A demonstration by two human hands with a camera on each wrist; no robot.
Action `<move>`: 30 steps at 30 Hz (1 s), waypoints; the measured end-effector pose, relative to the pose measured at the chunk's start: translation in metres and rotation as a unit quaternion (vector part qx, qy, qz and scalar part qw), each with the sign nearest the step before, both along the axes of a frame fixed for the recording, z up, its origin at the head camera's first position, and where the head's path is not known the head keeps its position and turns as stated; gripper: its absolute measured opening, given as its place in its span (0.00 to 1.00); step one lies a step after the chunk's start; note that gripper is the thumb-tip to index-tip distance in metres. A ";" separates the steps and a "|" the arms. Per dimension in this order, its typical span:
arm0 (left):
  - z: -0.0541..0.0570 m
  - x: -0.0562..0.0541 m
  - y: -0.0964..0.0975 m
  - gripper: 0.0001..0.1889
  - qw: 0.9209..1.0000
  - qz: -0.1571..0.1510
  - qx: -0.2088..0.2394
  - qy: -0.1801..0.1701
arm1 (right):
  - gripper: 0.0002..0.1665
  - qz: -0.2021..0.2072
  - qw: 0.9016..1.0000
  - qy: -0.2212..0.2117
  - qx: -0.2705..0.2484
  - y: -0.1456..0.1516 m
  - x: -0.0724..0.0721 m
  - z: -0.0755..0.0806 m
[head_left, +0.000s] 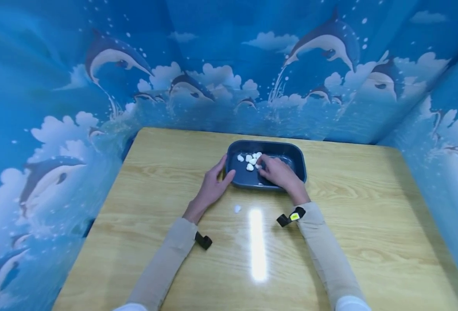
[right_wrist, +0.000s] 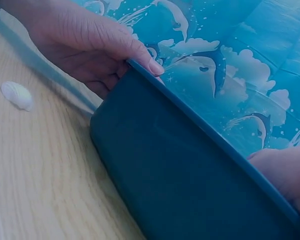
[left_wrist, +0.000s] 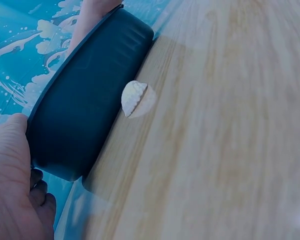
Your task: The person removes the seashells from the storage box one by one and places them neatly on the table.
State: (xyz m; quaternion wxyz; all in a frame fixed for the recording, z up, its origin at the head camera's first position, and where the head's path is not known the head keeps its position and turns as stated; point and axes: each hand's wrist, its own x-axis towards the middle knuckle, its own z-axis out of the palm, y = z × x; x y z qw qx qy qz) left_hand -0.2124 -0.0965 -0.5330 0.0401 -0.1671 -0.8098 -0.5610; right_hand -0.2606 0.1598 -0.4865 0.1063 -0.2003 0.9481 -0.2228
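Note:
A dark blue rectangular dish (head_left: pixel 236 181) sits on the table, with several small white seashells (head_left: pixel 250 167) grouped toward its left half. My left hand (head_left: pixel 212 183) grips the dish's left end, thumb at the rim and fingers along the outer wall; the right wrist view also shows this left hand (right_wrist: pixel 97 52). Inside the dish, my right hand (head_left: pixel 279 172) has its fingertips down at the shells, a white one showing between finger and thumb. The dish wall hides those fingertips in both wrist views. A single white shell (head_left: pixel 237 208) lies on the table in front of the dish.
The wooden table (head_left: pixel 166 164) carries a bright light reflection (head_left: pixel 257 246) in front of the dish. A blue curtain (head_left: pixel 221 52) printed with dolphins hangs behind and at both sides. Black straps (head_left: pixel 291 217) with small devices are on both wrists.

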 end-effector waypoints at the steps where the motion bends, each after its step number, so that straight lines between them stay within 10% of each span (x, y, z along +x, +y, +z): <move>1: 0.000 0.000 -0.001 0.37 1.000 0.001 0.001 0.001 | 0.13 0.005 1.000 0.000 -0.006 -0.001 0.000 0.000; 30: 0.002 0.001 0.003 0.37 1.000 0.002 -0.001 -0.005 | 0.11 0.036 0.998 -0.014 -0.059 0.001 -0.004 -0.004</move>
